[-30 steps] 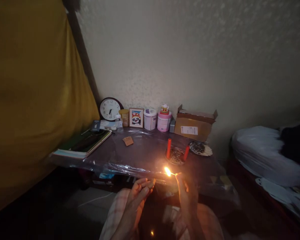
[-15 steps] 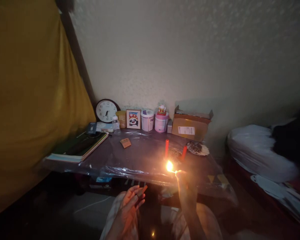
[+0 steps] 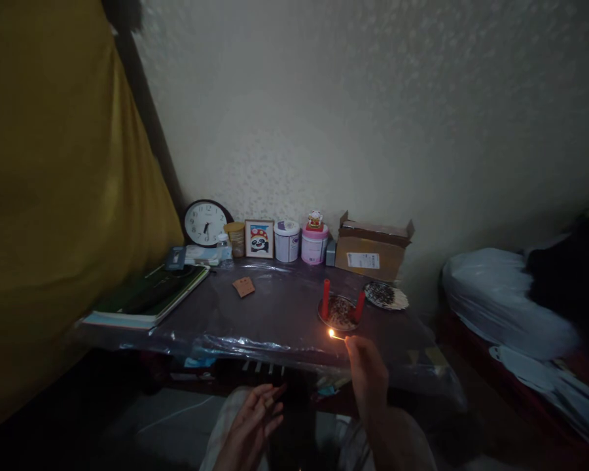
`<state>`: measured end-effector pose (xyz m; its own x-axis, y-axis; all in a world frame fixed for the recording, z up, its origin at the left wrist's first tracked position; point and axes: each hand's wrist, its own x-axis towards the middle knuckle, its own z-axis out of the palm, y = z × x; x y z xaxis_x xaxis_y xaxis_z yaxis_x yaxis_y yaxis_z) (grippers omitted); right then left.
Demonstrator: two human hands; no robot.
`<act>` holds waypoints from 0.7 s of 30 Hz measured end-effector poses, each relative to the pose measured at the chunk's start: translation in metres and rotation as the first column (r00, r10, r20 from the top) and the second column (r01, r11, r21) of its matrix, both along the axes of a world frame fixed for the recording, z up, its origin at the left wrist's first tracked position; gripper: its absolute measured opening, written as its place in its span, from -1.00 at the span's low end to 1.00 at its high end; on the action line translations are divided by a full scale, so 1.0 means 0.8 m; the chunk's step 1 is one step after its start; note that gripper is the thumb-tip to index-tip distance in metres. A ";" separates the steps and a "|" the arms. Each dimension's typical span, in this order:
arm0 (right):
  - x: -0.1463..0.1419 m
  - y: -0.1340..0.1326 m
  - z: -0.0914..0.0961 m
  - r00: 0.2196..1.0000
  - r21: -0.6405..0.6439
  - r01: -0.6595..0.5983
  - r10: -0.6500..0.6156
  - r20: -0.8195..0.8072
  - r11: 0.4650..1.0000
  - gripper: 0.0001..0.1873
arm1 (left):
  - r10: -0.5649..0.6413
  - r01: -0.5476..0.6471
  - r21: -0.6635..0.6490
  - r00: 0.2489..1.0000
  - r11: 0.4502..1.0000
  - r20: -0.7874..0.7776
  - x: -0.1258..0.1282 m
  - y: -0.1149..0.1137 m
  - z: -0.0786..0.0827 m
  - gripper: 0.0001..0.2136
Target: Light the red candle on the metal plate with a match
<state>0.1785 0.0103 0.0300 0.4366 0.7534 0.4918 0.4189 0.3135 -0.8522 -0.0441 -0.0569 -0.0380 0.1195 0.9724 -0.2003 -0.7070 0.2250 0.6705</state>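
Note:
My right hand point(image 3: 366, 373) pinches a lit match point(image 3: 336, 335) whose small flame burns just in front of a round dish point(image 3: 337, 319) on the dark table. Two red candles stand in the dish: one upright on the left point(image 3: 326, 297), one leaning on the right point(image 3: 359, 305). Neither candle shows a flame. My left hand point(image 3: 252, 422) is low over my lap with its fingers loosely curled around a small thing, perhaps a matchbox, that the dim light hides.
The table point(image 3: 275, 314) is covered in clear plastic. Along the wall stand a clock point(image 3: 205, 223), a framed panda picture point(image 3: 259, 239), two jars point(image 3: 300, 242) and a cardboard box point(image 3: 372, 252). Books point(image 3: 150, 297) lie left, a patterned plate point(image 3: 385, 296) right. A yellow curtain point(image 3: 53, 196) hangs left; bedding point(image 3: 505, 294) lies right.
The match flame has shrunk and the scene has darkened. My right hand moved the match forward to the dish, while my left hand dropped lower toward my lap.

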 end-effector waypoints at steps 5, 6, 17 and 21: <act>0.001 0.003 0.009 1.000 -0.009 0.001 -0.001 0.000 1.000 -0.73 | -0.009 0.009 -0.039 1.000 0.999 -0.004 0.001 -0.004 0.009 -0.77; 0.001 0.003 0.011 1.000 -0.008 -0.007 0.007 0.001 1.000 -0.73 | -0.008 0.008 -0.043 1.000 0.999 -0.001 0.001 -0.004 0.009 -0.76; 0.005 0.015 0.028 0.997 -0.038 -0.058 0.056 -0.050 0.998 -0.72 | -0.039 0.039 0.006 0.999 0.999 0.015 -0.005 0.010 0.008 -0.76; 0.007 0.021 0.035 0.996 -0.058 -0.062 0.058 -0.068 0.996 -0.71 | -0.034 0.031 0.082 0.999 0.996 0.035 -0.009 0.037 0.024 -0.77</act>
